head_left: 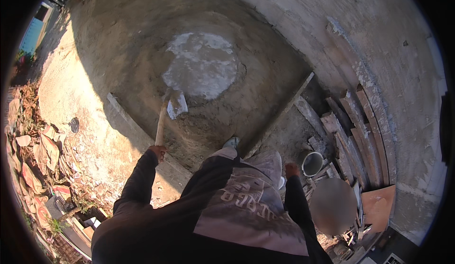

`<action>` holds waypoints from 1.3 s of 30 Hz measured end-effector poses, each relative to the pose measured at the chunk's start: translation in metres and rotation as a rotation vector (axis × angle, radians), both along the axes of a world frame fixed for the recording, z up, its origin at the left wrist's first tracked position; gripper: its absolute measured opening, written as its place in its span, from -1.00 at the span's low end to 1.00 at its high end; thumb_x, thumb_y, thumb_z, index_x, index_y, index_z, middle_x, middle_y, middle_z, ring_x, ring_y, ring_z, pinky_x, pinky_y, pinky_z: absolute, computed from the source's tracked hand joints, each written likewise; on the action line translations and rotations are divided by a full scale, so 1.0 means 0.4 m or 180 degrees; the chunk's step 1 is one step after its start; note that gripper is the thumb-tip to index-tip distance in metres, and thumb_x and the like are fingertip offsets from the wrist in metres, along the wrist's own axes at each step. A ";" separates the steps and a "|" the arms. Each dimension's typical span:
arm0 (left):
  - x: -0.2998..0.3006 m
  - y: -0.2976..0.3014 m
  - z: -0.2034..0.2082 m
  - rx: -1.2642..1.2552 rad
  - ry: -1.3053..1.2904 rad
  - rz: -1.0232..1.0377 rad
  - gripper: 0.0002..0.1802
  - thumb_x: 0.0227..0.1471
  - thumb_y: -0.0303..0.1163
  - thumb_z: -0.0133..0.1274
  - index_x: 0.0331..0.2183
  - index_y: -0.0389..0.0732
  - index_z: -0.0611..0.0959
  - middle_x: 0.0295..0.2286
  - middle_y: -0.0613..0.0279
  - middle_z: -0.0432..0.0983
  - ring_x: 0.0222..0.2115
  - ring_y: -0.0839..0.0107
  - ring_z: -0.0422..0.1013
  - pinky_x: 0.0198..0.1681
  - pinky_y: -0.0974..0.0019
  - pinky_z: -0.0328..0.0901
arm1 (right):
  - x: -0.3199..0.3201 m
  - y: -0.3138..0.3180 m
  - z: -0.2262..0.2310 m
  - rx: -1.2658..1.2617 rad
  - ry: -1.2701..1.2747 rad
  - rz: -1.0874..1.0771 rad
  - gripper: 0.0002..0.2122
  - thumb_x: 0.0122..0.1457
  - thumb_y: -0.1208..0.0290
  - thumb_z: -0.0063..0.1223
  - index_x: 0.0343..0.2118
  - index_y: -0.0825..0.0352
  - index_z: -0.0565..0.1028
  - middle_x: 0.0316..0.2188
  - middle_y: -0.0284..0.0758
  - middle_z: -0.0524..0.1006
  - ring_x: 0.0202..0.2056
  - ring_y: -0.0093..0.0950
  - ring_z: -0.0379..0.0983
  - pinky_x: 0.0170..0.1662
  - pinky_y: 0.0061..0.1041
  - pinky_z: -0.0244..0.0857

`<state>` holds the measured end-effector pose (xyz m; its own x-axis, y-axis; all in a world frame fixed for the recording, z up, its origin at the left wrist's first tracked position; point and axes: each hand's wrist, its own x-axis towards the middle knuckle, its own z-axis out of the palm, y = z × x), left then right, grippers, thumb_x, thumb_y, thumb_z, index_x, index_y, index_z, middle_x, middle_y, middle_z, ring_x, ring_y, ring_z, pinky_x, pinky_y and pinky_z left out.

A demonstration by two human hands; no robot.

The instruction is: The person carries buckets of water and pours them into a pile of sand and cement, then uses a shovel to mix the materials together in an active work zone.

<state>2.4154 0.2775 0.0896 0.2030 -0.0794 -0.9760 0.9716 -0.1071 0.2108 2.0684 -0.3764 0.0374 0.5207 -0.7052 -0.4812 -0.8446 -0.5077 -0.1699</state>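
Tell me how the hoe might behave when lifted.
The hoe should stay stiff, its wooden handle looking straight and thick. It will probably feel head-heavy, with the broad blade out beyond the left hand. It may twist, since the blade sits to one side.

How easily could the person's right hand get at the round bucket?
Probably yes, with some bending: the right hand appears close beside the bucket in this view, with nothing visible between them, but the bucket seems lower, near the ground.
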 end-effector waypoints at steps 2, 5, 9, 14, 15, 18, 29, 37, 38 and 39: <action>-0.043 0.107 0.068 0.0541 -0.0011 -0.0007 -0.90 -0.09 -0.43 0.11 -0.51 -0.15 0.49 -0.72 0.40 0.20 -0.80 0.46 0.09 -0.70 0.26 0.07 | -0.034 0.123 0.004 -0.0085 0.0553 0.0621 -0.67 0.13 0.08 -0.11 -0.26 0.21 0.56 -0.38 -0.11 0.57 -0.39 -0.28 0.57 -0.25 -0.31 0.42; -0.030 0.011 0.033 0.0470 -0.0123 -0.0173 -0.90 -0.09 -0.44 0.10 -0.50 -0.15 0.48 -0.71 0.38 0.21 -0.79 0.45 0.11 -0.71 0.23 0.09 | -0.179 0.004 -0.001 0.1276 0.0416 -0.1665 -0.59 0.21 0.03 -0.26 -0.12 0.23 0.48 -0.26 -0.07 0.54 -0.30 -0.17 0.54 -0.29 -0.24 0.41; -0.067 0.025 -0.004 0.0232 0.0052 0.0162 -0.90 -0.10 -0.43 0.11 -0.51 -0.16 0.49 -0.71 0.35 0.22 -0.79 0.44 0.14 -0.71 0.21 0.13 | -0.142 0.026 0.032 0.1006 0.0637 -0.1118 -0.57 0.23 0.02 -0.29 -0.11 0.27 0.44 -0.23 -0.06 0.53 -0.24 -0.13 0.51 -0.23 -0.21 0.37; -0.148 -0.084 -0.019 0.0502 -0.0109 0.0238 -0.90 -0.10 -0.43 0.11 -0.53 -0.16 0.49 -0.73 0.35 0.22 -0.80 0.43 0.15 -0.72 0.21 0.14 | -0.024 -0.077 0.048 0.0550 0.0733 -0.0453 -0.55 0.25 0.01 -0.33 -0.10 0.31 0.39 -0.19 -0.04 0.52 -0.16 -0.08 0.46 -0.15 -0.17 0.32; -0.170 -0.111 0.004 0.0522 -0.0126 0.0353 -0.90 -0.10 -0.43 0.11 -0.54 -0.16 0.49 -0.73 0.35 0.22 -0.80 0.43 0.15 -0.72 0.21 0.13 | -0.001 -0.100 0.045 0.0566 0.0790 -0.0146 -0.55 0.25 0.00 -0.34 -0.10 0.32 0.38 -0.18 -0.04 0.52 -0.14 -0.07 0.46 -0.13 -0.17 0.31; -0.216 -0.237 0.001 0.0497 -0.0301 0.0650 -0.89 -0.12 -0.45 0.12 -0.54 -0.17 0.48 -0.73 0.35 0.22 -0.80 0.44 0.14 -0.73 0.22 0.11 | 0.064 -0.271 0.000 0.1228 0.0656 0.0767 -0.54 0.20 -0.02 -0.18 -0.24 0.37 0.46 -0.36 -0.13 0.57 -0.36 -0.21 0.53 -0.35 -0.27 0.37; -0.435 -0.784 0.056 0.1059 -0.1072 0.1930 -0.83 -0.20 -0.50 0.16 -0.55 -0.22 0.45 -0.74 0.25 0.32 -0.84 0.39 0.26 -0.81 0.27 0.20 | 0.519 -0.645 0.067 0.2518 -0.0369 0.0517 -0.75 0.21 0.21 -0.03 -0.25 0.31 0.47 -0.51 -0.37 0.53 -0.65 -0.61 0.35 -0.63 -0.60 0.21; -0.698 -1.186 0.346 0.1276 -0.1421 0.1843 -0.75 -0.19 -0.42 0.19 -0.47 -0.28 0.45 -0.74 0.26 0.32 -0.83 0.44 0.25 -0.78 0.34 0.17 | 0.607 -0.842 -0.112 0.2081 0.0694 0.2650 -0.66 0.14 0.10 0.01 -0.21 0.29 0.52 -0.42 -0.25 0.58 -0.48 -0.41 0.49 -0.43 -0.39 0.35; -0.729 -1.218 0.360 0.1334 -0.1454 0.1788 -0.74 -0.19 -0.42 0.19 -0.46 -0.29 0.45 -0.74 0.26 0.32 -0.83 0.44 0.26 -0.78 0.35 0.17 | 0.635 -0.802 -0.126 0.1863 0.0688 0.3233 -0.63 0.13 0.08 0.01 -0.20 0.30 0.53 -0.39 -0.22 0.58 -0.43 -0.34 0.51 -0.36 -0.35 0.36; -0.756 -1.240 0.377 0.1370 -0.1472 0.1728 -0.73 -0.19 -0.41 0.19 -0.45 -0.29 0.45 -0.74 0.26 0.33 -0.83 0.45 0.26 -0.77 0.36 0.17 | 0.653 -0.756 -0.123 0.1614 0.0687 0.3796 -0.60 0.11 0.05 0.01 -0.19 0.31 0.53 -0.36 -0.19 0.58 -0.38 -0.28 0.53 -0.29 -0.30 0.38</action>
